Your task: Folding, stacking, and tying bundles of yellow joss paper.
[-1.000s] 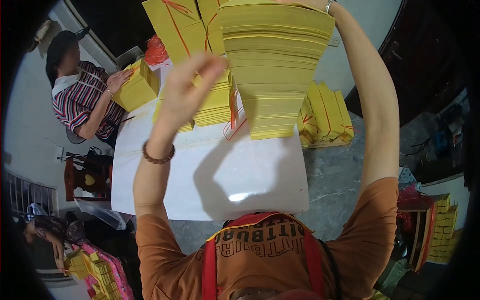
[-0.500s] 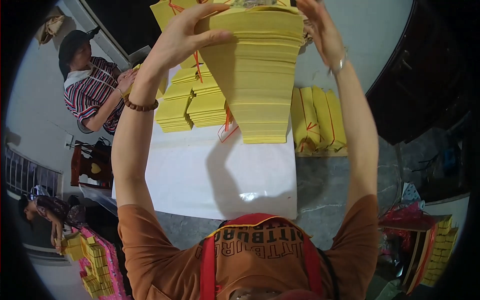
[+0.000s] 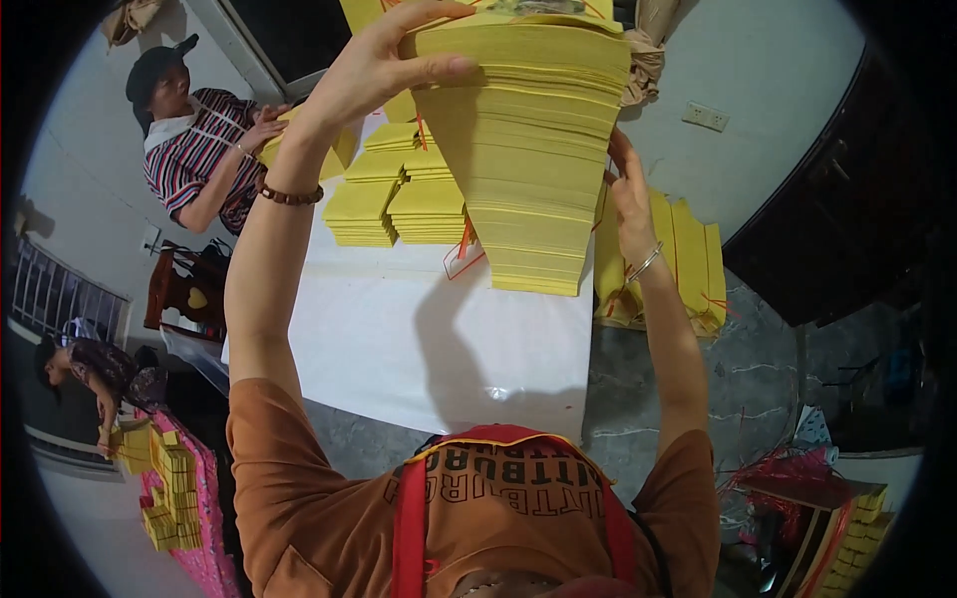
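A tall stack of yellow paper (image 3: 533,149) rises from the white table (image 3: 429,369), its top close to the camera. My left hand (image 3: 364,80) is closed round the upper left corner, thumb along the front face and fingers over the top. Lower down, my right hand (image 3: 633,204) lies along the stack's right side, its fingers stretched out and its fingertips close to the paper edges; whether they touch is hard to see. Something clear and shiny (image 3: 543,6) sits on top, cut off by the frame edge.
Shorter yellow paper piles (image 3: 394,199) stand left of the stack, a red string (image 3: 464,249) beside them. Tied yellow bundles (image 3: 688,259) lie at right beyond the table. One person in a striped shirt (image 3: 199,149) handles yellow paper; another person (image 3: 100,374) works at a pink-covered table (image 3: 209,498).
My right hand has come down from the stack's top right corner to its right side. My left hand keeps its place on the upper left corner. The view has shifted slightly.
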Action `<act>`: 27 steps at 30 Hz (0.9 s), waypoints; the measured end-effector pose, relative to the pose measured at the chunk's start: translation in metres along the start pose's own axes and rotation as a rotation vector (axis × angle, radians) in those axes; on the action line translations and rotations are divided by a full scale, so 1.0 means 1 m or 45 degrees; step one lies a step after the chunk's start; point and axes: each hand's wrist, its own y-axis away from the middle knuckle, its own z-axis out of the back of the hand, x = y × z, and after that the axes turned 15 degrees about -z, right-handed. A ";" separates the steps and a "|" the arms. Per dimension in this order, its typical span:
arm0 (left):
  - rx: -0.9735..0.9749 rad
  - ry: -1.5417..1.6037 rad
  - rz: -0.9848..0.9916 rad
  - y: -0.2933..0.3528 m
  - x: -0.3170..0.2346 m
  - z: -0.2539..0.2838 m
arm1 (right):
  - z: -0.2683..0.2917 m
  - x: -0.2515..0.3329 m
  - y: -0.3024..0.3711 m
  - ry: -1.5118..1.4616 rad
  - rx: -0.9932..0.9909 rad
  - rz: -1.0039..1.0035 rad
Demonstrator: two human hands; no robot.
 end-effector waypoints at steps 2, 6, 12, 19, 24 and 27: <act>0.046 0.094 0.120 -0.001 0.007 0.003 | -0.004 -0.001 0.003 0.136 -0.107 -0.045; 0.001 0.105 0.094 0.000 0.009 0.000 | -0.007 0.002 -0.001 0.170 -0.154 -0.028; -0.117 -0.221 -0.012 -0.002 0.012 0.000 | -0.017 0.022 -0.007 0.180 -0.196 -0.086; -0.104 -0.322 -0.096 0.002 0.012 -0.002 | -0.024 0.024 0.001 0.223 -0.221 -0.076; -0.160 -0.321 -0.201 0.003 0.016 -0.004 | -0.024 0.023 -0.001 0.238 -0.243 -0.120; -0.024 -0.302 -0.064 0.001 0.013 -0.003 | -0.021 0.017 0.002 0.239 -0.227 -0.141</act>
